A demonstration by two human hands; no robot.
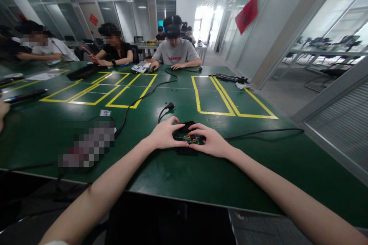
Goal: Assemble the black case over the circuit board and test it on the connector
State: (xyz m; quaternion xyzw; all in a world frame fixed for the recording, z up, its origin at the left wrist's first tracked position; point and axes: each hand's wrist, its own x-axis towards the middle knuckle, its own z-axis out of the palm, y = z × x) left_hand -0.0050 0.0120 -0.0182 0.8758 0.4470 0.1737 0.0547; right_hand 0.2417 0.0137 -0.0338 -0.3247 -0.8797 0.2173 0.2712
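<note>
My left hand (164, 134) and my right hand (212, 141) meet over the table in front of me, fingers curved inward. Between them is a small green circuit board (188, 138) with orange ring-shaped parts. Thumbs press at its near edge, fingers curl around the far side. Beneath and around the board lies a flat black piece (186, 151), partly covered by my hands; whether it is a casing or a pad I cannot tell. A black power plug (170, 105) lies just beyond my left hand.
Black cables (267, 130) run across the green table (247, 176). A blurred-out object (89, 145) lies to the left. Yellow tape rectangles (217, 113) mark the surface. A black folded stand (230, 78) rests far right. Several people sit opposite, one in a grey shirt (175, 51).
</note>
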